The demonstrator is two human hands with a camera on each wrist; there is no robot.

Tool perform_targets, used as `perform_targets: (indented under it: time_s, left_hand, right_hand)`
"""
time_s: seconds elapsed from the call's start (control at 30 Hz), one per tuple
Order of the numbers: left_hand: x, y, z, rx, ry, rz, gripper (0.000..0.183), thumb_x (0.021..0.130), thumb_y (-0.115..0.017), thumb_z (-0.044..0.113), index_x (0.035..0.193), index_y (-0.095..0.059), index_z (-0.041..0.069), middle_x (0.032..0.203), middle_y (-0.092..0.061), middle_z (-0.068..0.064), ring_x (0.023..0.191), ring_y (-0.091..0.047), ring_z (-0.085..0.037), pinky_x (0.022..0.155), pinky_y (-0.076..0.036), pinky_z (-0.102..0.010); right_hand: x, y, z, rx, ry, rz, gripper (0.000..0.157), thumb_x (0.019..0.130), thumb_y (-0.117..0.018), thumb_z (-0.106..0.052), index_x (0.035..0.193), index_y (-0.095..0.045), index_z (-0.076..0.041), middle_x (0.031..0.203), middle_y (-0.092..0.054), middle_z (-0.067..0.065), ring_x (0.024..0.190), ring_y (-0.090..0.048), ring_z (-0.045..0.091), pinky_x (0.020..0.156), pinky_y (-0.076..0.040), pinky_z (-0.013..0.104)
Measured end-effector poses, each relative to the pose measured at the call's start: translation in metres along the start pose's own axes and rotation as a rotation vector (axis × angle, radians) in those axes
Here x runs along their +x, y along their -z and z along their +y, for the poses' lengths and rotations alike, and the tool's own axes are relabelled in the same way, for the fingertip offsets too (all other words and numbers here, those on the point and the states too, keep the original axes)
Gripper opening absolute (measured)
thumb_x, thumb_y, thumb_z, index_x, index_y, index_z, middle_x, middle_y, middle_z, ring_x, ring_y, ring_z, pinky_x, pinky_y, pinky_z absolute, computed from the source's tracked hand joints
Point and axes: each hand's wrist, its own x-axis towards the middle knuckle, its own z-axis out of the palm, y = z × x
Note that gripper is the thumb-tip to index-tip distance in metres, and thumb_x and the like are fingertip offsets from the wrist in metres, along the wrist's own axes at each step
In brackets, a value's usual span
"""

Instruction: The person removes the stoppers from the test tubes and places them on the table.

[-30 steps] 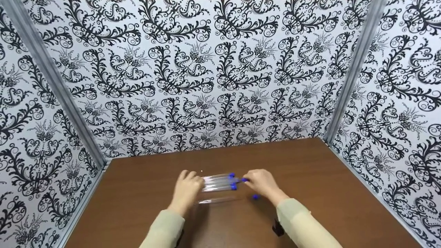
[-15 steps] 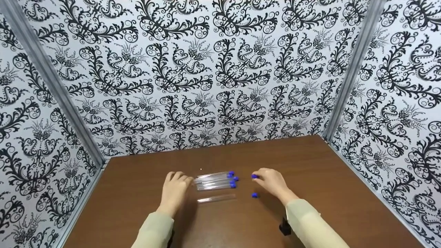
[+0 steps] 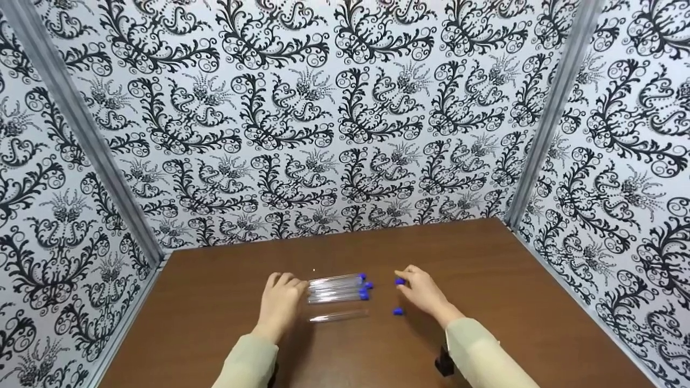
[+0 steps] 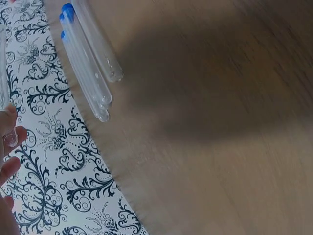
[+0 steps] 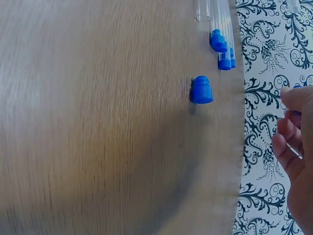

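With the left hand (image 3: 278, 304), grips a slender clear tube (image 4: 4, 73) near its rounded end, between thumb and fingers, raised above the brown wood-grain table (image 3: 345, 358). With the right hand (image 3: 423, 291), pinches a small blue plastic cap (image 3: 399, 281) between thumb and fingers, apart from every tube; in the right wrist view, mostly hidden behind the fingertips.

Between the two hands, lying side by side on the table: a bunch of clear tubes with blue caps (image 3: 365, 295), caps toward the right hand, rounded ends toward the left. Overlapping there with the raised tube in the head view; exact count, cannot tell.

Nearer the person, roughly parallel and just apart from the bunch: one uncapped clear tube (image 3: 338, 316), flat on the table. Past its right end, not touching: a loose blue cap with a ribbed band (image 5: 201, 93).

Around the table: white walls with black scrollwork (image 3: 334, 108) and grey metal posts (image 3: 555, 113). On both arms, pale green sleeves (image 3: 250, 353).
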Motion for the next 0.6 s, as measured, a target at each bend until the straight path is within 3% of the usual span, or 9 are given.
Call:
perform_targets:
  time_s: [0.1, 0.2, 0.4, 0.6]
  left_hand:
    - [0.0, -0.002, 0.005, 0.0, -0.004, -0.008, 0.011, 0.075, -0.077, 0.017, 0.084, -0.072, 0.013, 0.08, -0.07, 0.002, 0.086, -0.059, -0.021, 0.091, -0.041, -0.044]
    - [0.0, -0.003, 0.007, -0.003, -0.016, 0.012, 0.012, 0.073, -0.078, 0.014, 0.082, -0.071, 0.014, 0.079, -0.07, 0.003, 0.084, -0.059, -0.021, 0.088, -0.042, -0.044]
    - [0.001, -0.007, 0.011, -0.017, -0.021, 0.027, 0.015, 0.07, -0.08, 0.012, 0.082, -0.071, 0.013, 0.078, -0.071, 0.003, 0.081, -0.06, -0.022, 0.082, -0.043, -0.044]
    - [-0.002, -0.01, 0.013, -0.014, 0.024, -0.062, 0.006, 0.075, -0.077, 0.015, 0.074, -0.071, 0.017, 0.076, -0.071, 0.004, 0.079, -0.059, -0.021, 0.081, -0.043, -0.046]
  right_hand:
    - [0.0, 0.0, -0.002, 0.037, -0.003, -0.018, 0.027, 0.079, -0.074, 0.001, 0.106, -0.071, 0.005, 0.085, -0.06, 0.003, 0.072, -0.056, 0.015, 0.065, -0.05, 0.03]
    - [0.001, 0.001, -0.005, 0.054, -0.015, -0.046, 0.026, 0.08, -0.073, 0.0, 0.105, -0.071, 0.004, 0.086, -0.063, 0.007, 0.074, -0.06, 0.019, 0.068, -0.051, 0.034]
    - [0.001, 0.003, -0.005, 0.077, -0.082, -0.111, 0.032, 0.084, -0.069, -0.003, 0.115, -0.068, 0.004, 0.109, -0.068, 0.021, 0.1, -0.064, 0.036, 0.086, -0.05, 0.049]
    - [-0.001, 0.002, -0.003, 0.086, -0.076, -0.129, 0.029, 0.087, -0.07, -0.012, 0.114, -0.07, -0.001, 0.098, -0.069, 0.013, 0.083, -0.064, 0.024, 0.072, -0.052, 0.038]
